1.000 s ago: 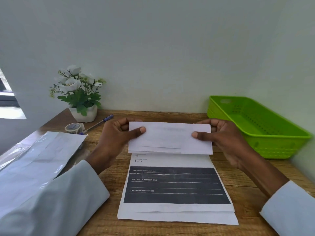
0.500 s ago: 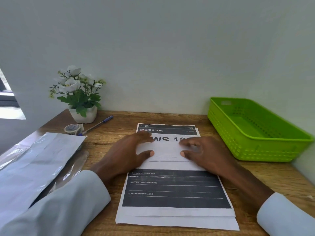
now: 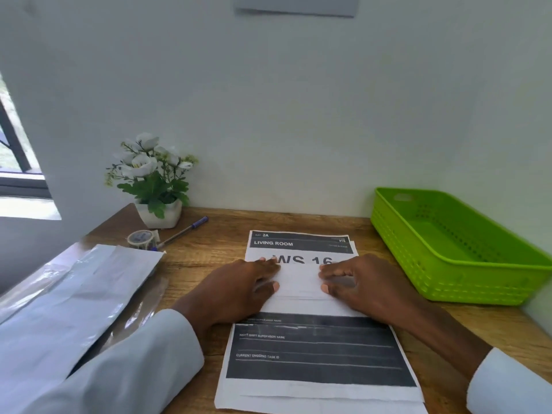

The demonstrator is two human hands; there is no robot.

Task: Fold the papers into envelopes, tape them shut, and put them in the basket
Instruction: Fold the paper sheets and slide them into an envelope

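Note:
A folded white paper point(image 3: 300, 286) lies flat across the middle of a stack of printed sheets point(image 3: 316, 354) on the wooden desk. My left hand point(image 3: 239, 289) presses palm down on its left end and my right hand point(image 3: 363, 286) presses on its right end, fingers spread and flat. The top sheet shows "LIVING ROOM" above the hands and dark form bands below them. The green plastic basket point(image 3: 448, 282) stands empty at the right, apart from the papers. A roll of tape point(image 3: 140, 239) sits at the back left.
A clear plastic sleeve with white paper point(image 3: 68, 300) covers the left of the desk point(image 3: 209, 261). A blue pen point(image 3: 183, 233) lies beside the tape, and a white pot of flowers point(image 3: 156, 186) stands against the wall. A window is at the far left.
The folded paper was held up in both hands a second ago. It has come down onto the stack, and both hands now press it flat.

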